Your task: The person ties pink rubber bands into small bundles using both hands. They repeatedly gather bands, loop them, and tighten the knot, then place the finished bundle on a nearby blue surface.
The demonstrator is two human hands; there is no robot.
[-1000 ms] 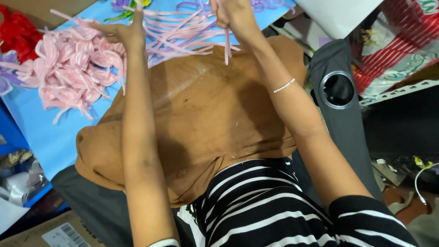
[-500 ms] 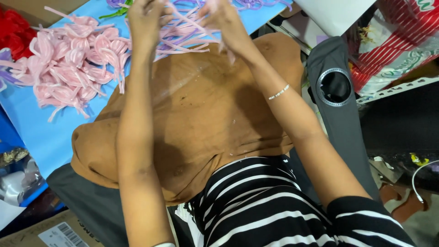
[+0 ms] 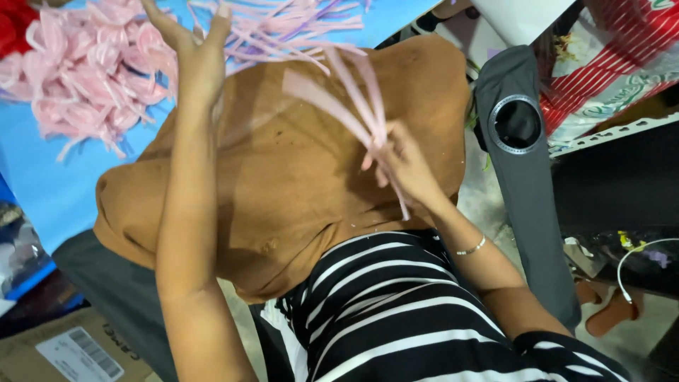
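Note:
My right hand [image 3: 407, 166] grips a small bunch of pink paper strips [image 3: 346, 92] over the brown cloth [image 3: 297, 177] on my lap; the strips fan up and away from the fingers. My left hand [image 3: 194, 49] is raised with fingers spread near a loose pile of pale pink and lilac strips [image 3: 283, 28] at the top. A heap of folded pink loops [image 3: 85, 71] lies on the blue sheet [image 3: 42, 177] to the left of that hand.
A grey fabric piece with a round black ring [image 3: 516, 124] lies to the right. Red striped packaging [image 3: 622, 49] sits at the upper right. A cardboard box [image 3: 64, 346] is at the lower left, and a white cable [image 3: 636, 262] lies at the right edge.
My right hand has pulled a bunch of pink strips out of the pile and drawn it down toward my lap. My left hand stays raised near the pile.

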